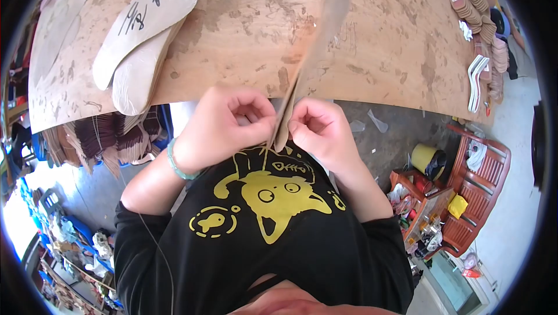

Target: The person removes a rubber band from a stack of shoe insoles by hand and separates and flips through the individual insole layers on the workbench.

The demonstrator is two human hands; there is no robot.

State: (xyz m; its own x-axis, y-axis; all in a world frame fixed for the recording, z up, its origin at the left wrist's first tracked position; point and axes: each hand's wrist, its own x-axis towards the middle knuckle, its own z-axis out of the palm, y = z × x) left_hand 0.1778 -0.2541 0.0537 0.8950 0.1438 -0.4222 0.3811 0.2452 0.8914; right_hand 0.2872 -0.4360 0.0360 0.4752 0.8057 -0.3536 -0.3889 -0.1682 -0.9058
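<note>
Between my hands a brown insole-shaped piece (pixel 317 47) stands edge-on over the table's front edge, its far end blurred. At the near end it splits into two thin layers. My left hand (pixel 235 118), with a pale green bangle at the wrist, pinches the left layer between thumb and fingers. Closed the same way, my right hand (pixel 318 129) grips the right layer at its near end. To the left lies a stack of beige insoles (pixel 145 15), the top one with black handwriting.
A stained wooden table (pixel 244 41) spans the front. At its right edge are white strips (pixel 476 82) and bundled insoles (pixel 465 1). Brown pieces (pixel 110 134) hang below its left side. A wooden bench (pixel 479 187) and a yellow bucket (pixel 427 159) stand at right.
</note>
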